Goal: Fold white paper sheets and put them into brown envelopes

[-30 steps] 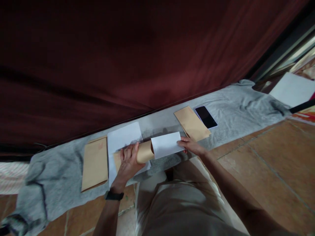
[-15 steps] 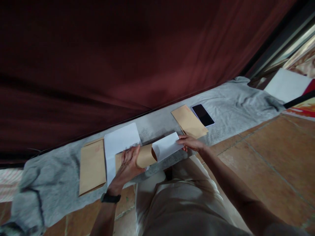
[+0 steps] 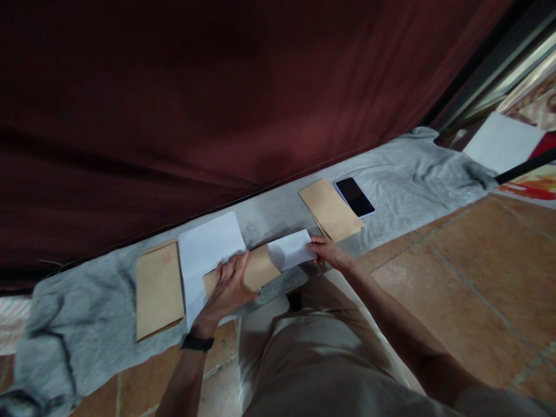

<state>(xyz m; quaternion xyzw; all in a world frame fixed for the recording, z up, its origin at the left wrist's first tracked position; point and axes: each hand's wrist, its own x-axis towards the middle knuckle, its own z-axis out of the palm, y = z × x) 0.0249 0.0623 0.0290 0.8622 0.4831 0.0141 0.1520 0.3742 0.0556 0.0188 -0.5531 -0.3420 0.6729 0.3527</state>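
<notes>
A brown paper envelope (image 3: 263, 267) lies crosswise in front of me with its mouth toward the right. My left hand (image 3: 229, 289) spans its left part, fingers across the top and thumb at the near edge, holding it. A folded white sheet of paper (image 3: 292, 249) is partly inside the envelope's mouth; its right part sticks out. My right hand (image 3: 324, 250) pinches the outer end of that sheet between thumb and fingers. Under the envelope's left end lies a larger white paper stack (image 3: 211, 240), partly covered by my left hand.
Brown envelopes (image 3: 160, 292) lie at the left, and more brown envelopes (image 3: 332, 208) lie beyond my right hand. A phone (image 3: 355, 197) rests against the latter. Everything sits on a grey cloth (image 3: 412, 174) over a narrow ledge, with a dark red curtain (image 3: 260, 104) behind.
My right hand has shifted slightly left with the white sheet, which now sits a little deeper in the envelope. The envelope's mouth looks flatter. My left hand keeps its place on the envelope.
</notes>
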